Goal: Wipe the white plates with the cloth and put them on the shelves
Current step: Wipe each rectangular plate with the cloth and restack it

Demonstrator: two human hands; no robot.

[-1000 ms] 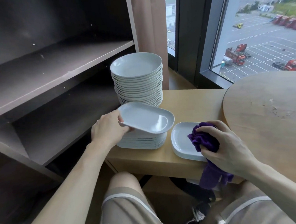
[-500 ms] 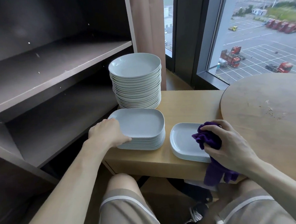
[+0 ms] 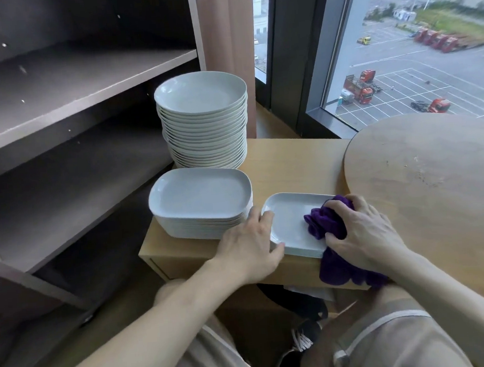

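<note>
1. The purple cloth is gripped by the right hand and pressed on the white plate between the hands. The plate's right part is hidden.
2. The left hand, fingers loosely extended, is laid against its left rim.

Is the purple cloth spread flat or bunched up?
Bunched up: the purple cloth sits crumpled under the right hand on the plate.

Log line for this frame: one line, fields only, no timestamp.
phase: wiping | left grip: braces plate rim | right grip: presses purple cloth on plate | round stack, rectangular stack: untouched
</note>
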